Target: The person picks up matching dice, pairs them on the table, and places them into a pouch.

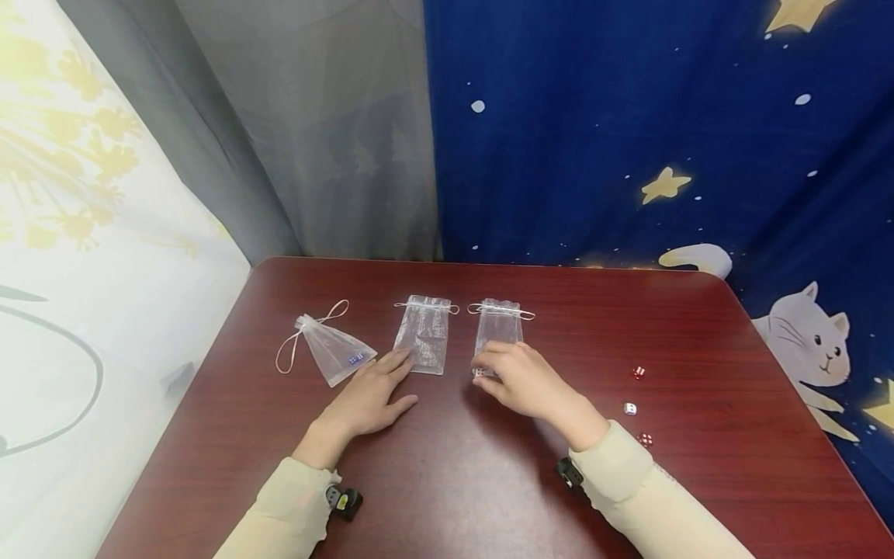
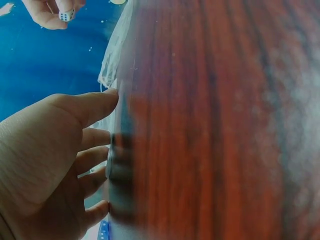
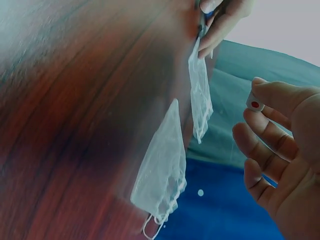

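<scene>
My right hand (image 1: 522, 378) pinches a white die (image 3: 255, 103) between thumb and index finger, a red dot showing on one face. It is above the lower end of the right sheer white drawstring pouch (image 1: 500, 330) in the head view. My left hand (image 1: 369, 397) rests with fingers spread on the table, fingertips at the lower left corner of the middle pouch (image 1: 429, 335). Just left of those fingers lies a third pouch (image 1: 328, 348), cinched at its neck, with blue dice (image 1: 355, 359) inside. The middle and right pouches lie flat, their strings at the top.
On the right of the dark red wooden table (image 1: 447, 481) lie a red die (image 1: 639, 373), a white die (image 1: 630, 408) and another red die (image 1: 646, 439). Behind the far edge hang a grey curtain (image 1: 335, 140) and a blue starry one (image 1: 594, 140).
</scene>
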Tool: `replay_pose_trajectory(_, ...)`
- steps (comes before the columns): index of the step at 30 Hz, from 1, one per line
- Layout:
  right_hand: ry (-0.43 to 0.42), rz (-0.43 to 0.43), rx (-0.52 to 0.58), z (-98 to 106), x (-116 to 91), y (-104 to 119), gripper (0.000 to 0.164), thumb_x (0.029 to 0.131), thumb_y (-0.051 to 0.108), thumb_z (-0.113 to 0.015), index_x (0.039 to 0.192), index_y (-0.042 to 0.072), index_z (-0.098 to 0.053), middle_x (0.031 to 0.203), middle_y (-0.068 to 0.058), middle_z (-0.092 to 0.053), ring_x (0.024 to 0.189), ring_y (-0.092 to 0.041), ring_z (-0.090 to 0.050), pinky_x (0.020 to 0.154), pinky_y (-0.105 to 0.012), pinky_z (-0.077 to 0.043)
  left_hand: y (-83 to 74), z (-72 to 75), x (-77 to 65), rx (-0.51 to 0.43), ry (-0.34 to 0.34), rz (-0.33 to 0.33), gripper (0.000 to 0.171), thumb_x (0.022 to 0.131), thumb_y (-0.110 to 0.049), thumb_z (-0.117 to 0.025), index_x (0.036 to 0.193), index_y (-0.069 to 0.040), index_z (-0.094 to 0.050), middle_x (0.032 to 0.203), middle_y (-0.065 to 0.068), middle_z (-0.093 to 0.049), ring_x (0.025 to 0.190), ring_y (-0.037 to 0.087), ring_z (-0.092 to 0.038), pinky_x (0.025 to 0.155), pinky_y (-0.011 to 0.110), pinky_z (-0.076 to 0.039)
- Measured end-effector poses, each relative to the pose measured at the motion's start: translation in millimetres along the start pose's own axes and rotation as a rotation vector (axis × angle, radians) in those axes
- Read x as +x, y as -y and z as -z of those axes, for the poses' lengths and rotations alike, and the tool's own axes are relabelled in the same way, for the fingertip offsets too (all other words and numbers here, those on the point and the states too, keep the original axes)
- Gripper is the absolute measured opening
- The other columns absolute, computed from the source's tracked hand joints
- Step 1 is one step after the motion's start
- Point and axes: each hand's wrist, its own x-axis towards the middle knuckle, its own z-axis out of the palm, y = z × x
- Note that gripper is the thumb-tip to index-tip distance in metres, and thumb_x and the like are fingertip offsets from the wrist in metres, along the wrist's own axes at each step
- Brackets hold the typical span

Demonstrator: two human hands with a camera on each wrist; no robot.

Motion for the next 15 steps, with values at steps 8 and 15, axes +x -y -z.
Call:
replay_pose_trajectory(8,0.019,0.014,0.042,-10.1,8.2,7.5,0.018,0.089,0.018,-0.078,0.104,0.008,-0.077,0.094,0.002,-0.069,0.078,-0.015,-0.067,0.073,-0.038,-0.055,0.0,0.9,0.2,-0.002,0.002,0.001,0.066,0.096,-0.038,-0.066,0.146,0.002,-0.051,0.158,0.017,-0.039,0.147,0.034,-0.035,0.118,0.058,-0.026)
replay_pose_trajectory(15,0.092,0.011,0.043,-22.3,15.0,16.3,0.016,0.091,0.019,-0.076,0.104,0.010,-0.076,0.091,0.003,-0.067,0.078,-0.015,-0.067,0.077,-0.039,-0.054,1.2,-0.5,0.3,-0.002,0.003,0.009,0.065,0.096,-0.038,-0.067,0.146,0.002,-0.051,0.158,0.017,-0.039,0.147,0.035,-0.036,0.118,0.057,-0.026)
